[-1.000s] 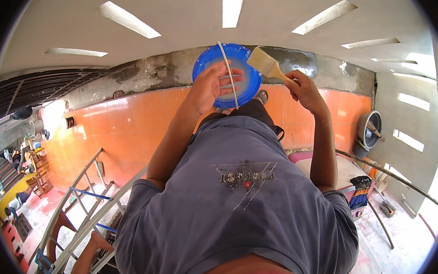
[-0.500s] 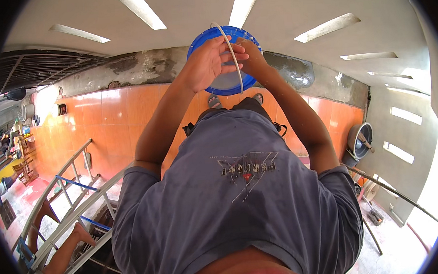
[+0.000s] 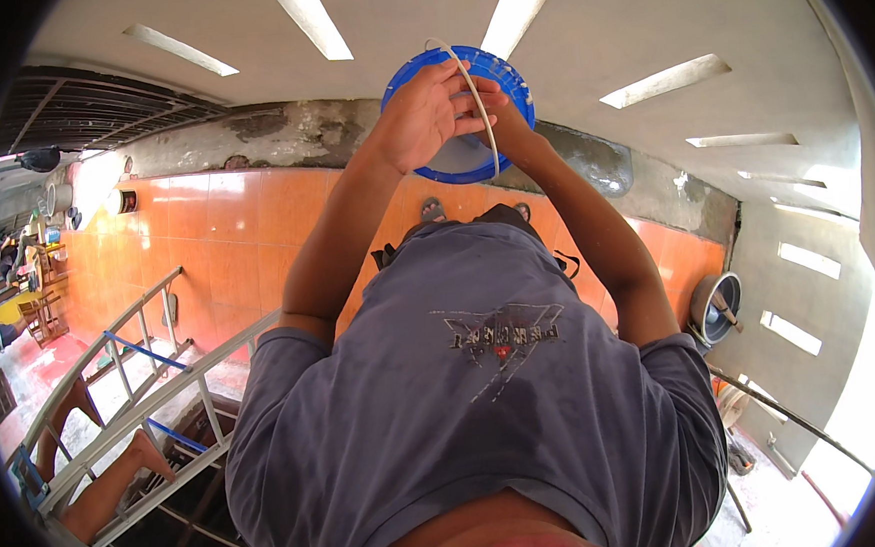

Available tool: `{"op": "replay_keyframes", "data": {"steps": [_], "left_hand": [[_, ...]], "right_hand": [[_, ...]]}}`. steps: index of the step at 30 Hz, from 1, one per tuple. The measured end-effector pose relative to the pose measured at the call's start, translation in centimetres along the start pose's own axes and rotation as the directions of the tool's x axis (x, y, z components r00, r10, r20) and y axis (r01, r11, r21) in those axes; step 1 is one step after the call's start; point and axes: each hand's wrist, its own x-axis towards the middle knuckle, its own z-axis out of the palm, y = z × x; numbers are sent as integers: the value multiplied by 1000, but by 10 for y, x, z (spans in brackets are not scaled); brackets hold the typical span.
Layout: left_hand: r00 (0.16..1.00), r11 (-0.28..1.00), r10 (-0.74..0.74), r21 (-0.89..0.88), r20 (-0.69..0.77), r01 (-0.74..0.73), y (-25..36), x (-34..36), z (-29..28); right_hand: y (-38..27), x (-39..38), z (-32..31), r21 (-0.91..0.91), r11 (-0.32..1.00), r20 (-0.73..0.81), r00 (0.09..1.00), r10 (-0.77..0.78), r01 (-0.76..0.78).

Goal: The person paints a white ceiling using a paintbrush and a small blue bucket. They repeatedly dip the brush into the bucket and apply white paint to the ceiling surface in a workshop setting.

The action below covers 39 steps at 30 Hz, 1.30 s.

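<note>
To limit spills, the blue bucket (image 3: 518,88) at the far side is best kept level, the left hand (image 3: 426,119) being spread open beneath its white handle (image 3: 490,130), while the partly hidden right hand's (image 3: 503,122) grip cannot be told.

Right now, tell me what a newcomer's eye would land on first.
First, the bright blue bucket at top centre, overlapped by the open left hand, with the right hand partly hidden behind it. Then the glossy orange tiles, mostly left of centre, and the metal ladder at lower left, another person's bare leg showing near it.
</note>
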Motion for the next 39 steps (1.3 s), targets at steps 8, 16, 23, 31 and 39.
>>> {"op": "replay_keyframes", "data": {"steps": [8,16,23,31,39], "left_hand": [[998,1000,25,-9,-52,-26,-3,-8,-6],[990,997,2,-70,-144,-12,-10,-17,-15],[982,1000,-13,-13,-187,11,-13,-27,-16],[976,999,10,-41,-218,-20,-20,-34,-24],[962,999,3,-50,-272,-17,-24,-43,-24]], "right_hand": [[-29,-25,-54,-55,998,-284,958,-44,30],[-38,-31,-39,-87,996,-246,969,-34,13],[-48,-33,-18,-277,957,-235,972,16,-83],[-50,-32,-9,-291,954,-219,976,1,-66],[-50,-32,-1,-224,971,-180,983,44,-84]]}}
